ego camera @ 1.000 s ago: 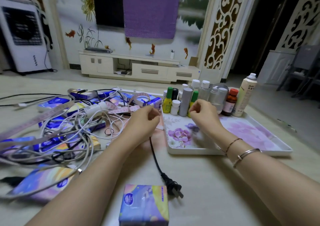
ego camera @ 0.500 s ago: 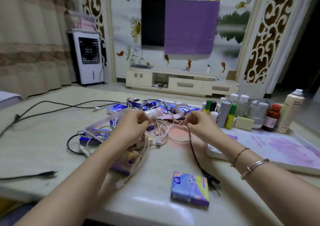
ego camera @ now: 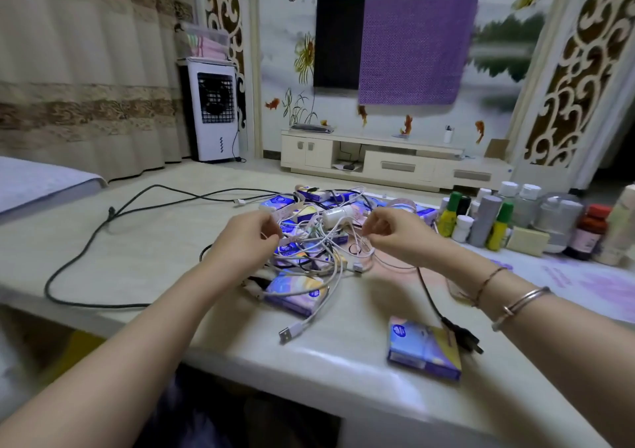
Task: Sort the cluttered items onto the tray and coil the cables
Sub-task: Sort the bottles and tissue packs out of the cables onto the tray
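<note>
A dense tangle of white cables lies at the middle of the pale table, knotted over and around several blue and purple tissue packs, with a pale measuring tape threaded through the heap. One white USB plug trails out toward the near edge. A black cable loops wide across the table's left part; a second black cord runs under the right wrist to a two-pin plug resting against a lone tissue pack. The left hand is curled, pinching a strand at the tangle's left edge. The right hand is curled likewise, pinching a thin white strand at the right edge. The floral tray sits at the table's right, carrying bottles along its far side; it is cut off by the frame. Pack logos and bottle labels are too blurred to read. Red characters on the far wall are illegible.
</note>
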`<state>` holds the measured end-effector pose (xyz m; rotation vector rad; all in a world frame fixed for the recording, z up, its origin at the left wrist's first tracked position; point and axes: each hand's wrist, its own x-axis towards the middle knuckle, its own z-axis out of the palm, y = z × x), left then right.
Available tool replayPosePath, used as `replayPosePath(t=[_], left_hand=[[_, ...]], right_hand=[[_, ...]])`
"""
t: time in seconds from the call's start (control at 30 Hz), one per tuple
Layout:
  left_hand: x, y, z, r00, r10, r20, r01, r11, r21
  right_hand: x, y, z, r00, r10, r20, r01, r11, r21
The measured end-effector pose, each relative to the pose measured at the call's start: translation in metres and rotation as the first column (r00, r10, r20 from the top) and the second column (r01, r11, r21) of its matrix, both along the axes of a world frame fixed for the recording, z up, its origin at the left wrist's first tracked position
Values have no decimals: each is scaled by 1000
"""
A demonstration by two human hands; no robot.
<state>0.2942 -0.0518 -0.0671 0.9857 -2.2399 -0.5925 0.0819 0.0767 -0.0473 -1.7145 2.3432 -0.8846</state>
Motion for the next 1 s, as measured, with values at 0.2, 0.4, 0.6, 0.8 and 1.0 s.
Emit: replayPosePath(t=[0.2,0.4,0.6,0.8,1.0], left_hand=[[-10,-3,6,999,-43,0,43,999,5],[-23,-24,-3,999,-35,4,35,999,20],[-63,-8,-2,992,-105,-68,105,994,-1],[-122,32,2,969,-213,-127,214,977,-11],[-197,77,-8,950,-297,-97,301,953,24]], right_hand=[[-10,-45,-9,997,-69,-25,67,996,-67],[-24,-94,-30,993,-101,-61,105,991,77],[-44,-83,-40,984,-161,-77,158,986,-45],[-79,-18,-13,936,-189,296,273,922,-276],[-120,58,-14,904,-169,393,252,953,-170]])
